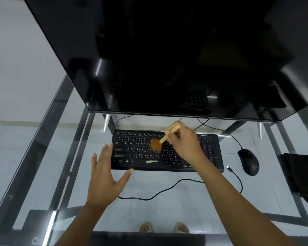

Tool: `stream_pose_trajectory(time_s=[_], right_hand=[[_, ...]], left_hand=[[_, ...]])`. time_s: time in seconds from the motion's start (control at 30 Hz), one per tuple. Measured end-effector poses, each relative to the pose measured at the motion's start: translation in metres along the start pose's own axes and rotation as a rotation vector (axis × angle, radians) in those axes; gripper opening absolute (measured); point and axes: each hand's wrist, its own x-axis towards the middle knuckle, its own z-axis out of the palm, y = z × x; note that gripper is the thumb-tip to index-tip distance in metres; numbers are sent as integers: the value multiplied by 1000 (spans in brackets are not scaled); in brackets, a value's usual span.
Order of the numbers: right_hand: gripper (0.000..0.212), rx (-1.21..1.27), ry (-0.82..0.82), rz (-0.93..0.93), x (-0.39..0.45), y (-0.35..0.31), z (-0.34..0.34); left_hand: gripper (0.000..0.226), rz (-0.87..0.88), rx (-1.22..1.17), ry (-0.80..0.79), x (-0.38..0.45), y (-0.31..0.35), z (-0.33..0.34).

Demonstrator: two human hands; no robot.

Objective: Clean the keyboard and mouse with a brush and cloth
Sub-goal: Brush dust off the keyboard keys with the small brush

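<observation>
Black and flat, the keyboard [167, 150] lies at the centre of the frame on the glass table [43, 139], below a dark monitor [167, 55]. A brush [164, 139] with a pale handle and orange-brown bristles is held by the right hand [183, 141], whose grip is closed round the handle, with the bristles spread on the middle keys. The left hand [105, 173] is laid open and flat at the keyboard's lower left corner, fingers straight. The keyboard is judged stiff and light, likely to slide on glass, so it is best steadied at an edge. Right of it lie the black mouse [248, 161], smooth and light, and, further right, a dark cloth [300, 176], soft and limp. A loose cable [176, 185] trails below.
</observation>
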Motion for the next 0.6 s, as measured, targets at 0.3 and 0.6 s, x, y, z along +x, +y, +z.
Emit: stream_pose_trajectory(time_s=[0.3,0.6], right_hand=[[9,22,97,-5,-3,13,-16],[6,31,132,31,-7,29,-39]], left_hand=[[117,121,89,-273,52,62,39],[124,111,233,-361,54,68,67]])
